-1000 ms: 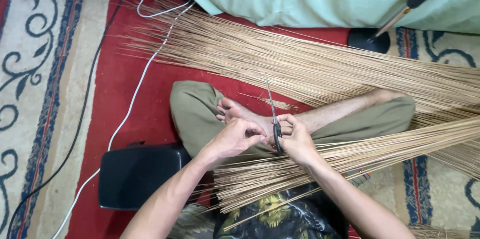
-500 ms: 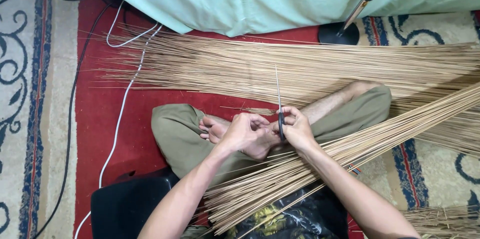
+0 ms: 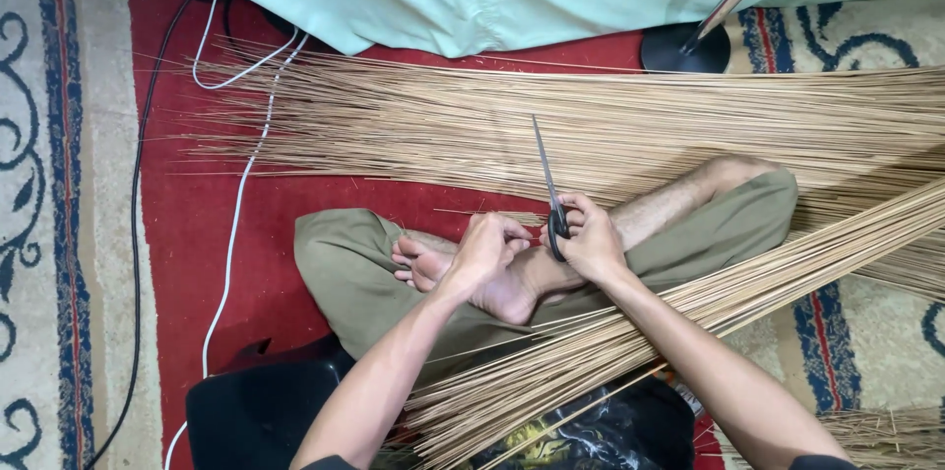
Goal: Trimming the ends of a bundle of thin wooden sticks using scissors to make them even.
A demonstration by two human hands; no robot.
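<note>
The person sits cross-legged on a red carpet (image 3: 197,234), and both hands meet over the crossed feet, in the middle of the scene. The right hand (image 3: 594,242) is closed around the black handles of a pair of scissors (image 3: 548,185), whose blades look shut or nearly so and point to the far side, towards the wide spread of thin palm-leaf sticks (image 3: 630,125) lying across the carpet. The left hand (image 3: 487,244) is curled into a narrow pinch just beside the scissors; it seems to grip one thin stick (image 3: 482,215) that runs out to the left, though the stick is too fine to make out clearly inside the hand. A second bundle of sticks (image 3: 709,308) slants across the lap from the near centre up to the right. As I judge it, the step in hand is trimming or scraping a single stick with the scissors; the next move calls for holding that stick steady between the left fingertips and keeping the blades well away from the bare foot (image 3: 423,263) just below.
</note>
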